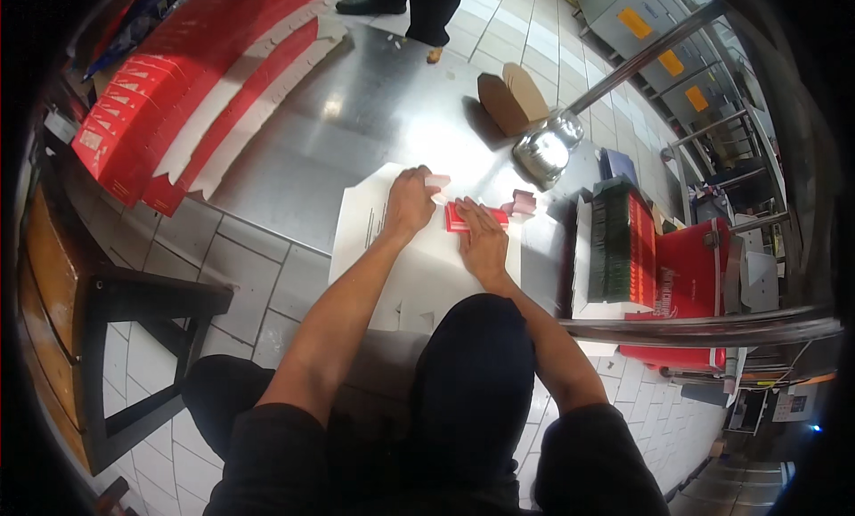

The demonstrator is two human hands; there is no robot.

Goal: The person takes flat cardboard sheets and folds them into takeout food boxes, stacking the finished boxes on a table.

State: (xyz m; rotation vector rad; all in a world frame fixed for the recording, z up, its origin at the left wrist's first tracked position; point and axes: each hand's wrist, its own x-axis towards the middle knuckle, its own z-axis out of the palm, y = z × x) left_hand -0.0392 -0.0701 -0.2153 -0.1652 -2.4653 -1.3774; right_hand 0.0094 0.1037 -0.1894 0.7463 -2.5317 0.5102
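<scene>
A flat white cardboard box blank [361,227] lies in front of me on the steel table [294,173], its near end reaching toward my knees. My left hand [411,203] is closed at its far edge, fingers curled beside a small pale flap [437,185]. On a folded-over red panel [452,218] of the same blank rests my right hand [483,235], fingers stretched across it. Right of those fingers a pinkish tab [523,203] sticks up. The undersides of my fingers are hidden.
Red and white cardboard blanks [214,89] are stacked at the left. A brown open carton [512,102] and a shiny metal post foot [548,151] stand beyond the blank. At right are stacked folded boxes [623,249] and a red case [693,284]. A wooden stool [58,311] stands left.
</scene>
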